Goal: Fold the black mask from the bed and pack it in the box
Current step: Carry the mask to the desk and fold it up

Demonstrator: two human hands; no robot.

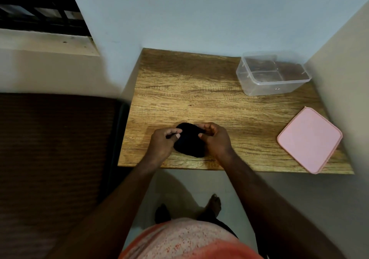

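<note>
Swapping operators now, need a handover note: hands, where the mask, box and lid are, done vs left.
Left hand: pinching the left edge of the black mask, what looks like a strap between its fingers.
Right hand: gripping the mask's right edge.
Mask: bunched on the wooden table near the front edge, between both hands.
Box: clear, open, at the table's far right corner; nothing black inside.
Pink lid: off, flat at the table's right front.
Done: mask is off the bed and on the table; folding under way.
Left: finish the fold, place the mask in the box.
</note>
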